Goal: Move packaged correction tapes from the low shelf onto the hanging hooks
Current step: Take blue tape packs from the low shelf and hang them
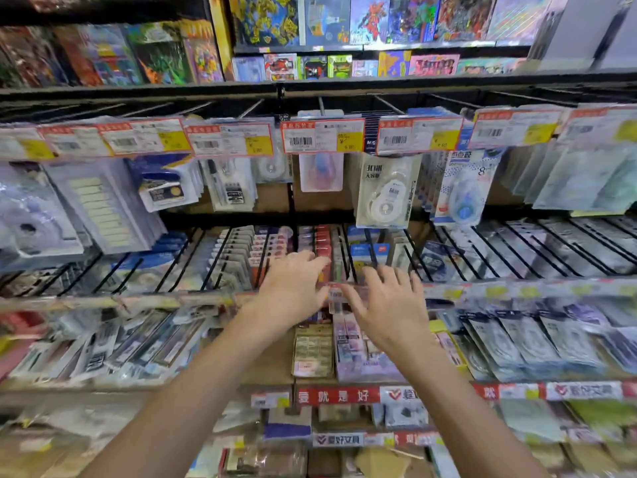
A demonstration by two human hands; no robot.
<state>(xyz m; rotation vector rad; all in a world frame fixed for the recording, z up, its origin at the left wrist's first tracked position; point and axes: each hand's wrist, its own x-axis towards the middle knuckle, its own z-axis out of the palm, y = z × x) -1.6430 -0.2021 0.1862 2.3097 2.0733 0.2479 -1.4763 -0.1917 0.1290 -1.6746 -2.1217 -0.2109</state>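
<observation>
Both my hands reach to the middle row of black hanging hooks (pixel 344 250). My left hand (pixel 293 288) lies with fairly straight fingers on a file of red packaged tapes (pixel 323 244) hung on one hook. My right hand (pixel 389 305) has its fingers spread, and its thumb touches a clear price tag holder (pixel 336 300) at the hook's tip between the hands. Blur hides whether either hand pinches a pack. A white packaged correction tape (pixel 382 198) and a blue one (pixel 462 194) hang on the upper hooks. More packs (pixel 358 353) lie on the low shelf under my wrists.
A row of orange-edged price tags (pixel 324 136) fronts the upper hooks. Toy boxes (pixel 282 65) fill the shelves above. Hanging packs crowd the hooks left (pixel 103 208) and right (pixel 551 250). A red label strip (pixel 337 395) edges the low shelf, with more goods below.
</observation>
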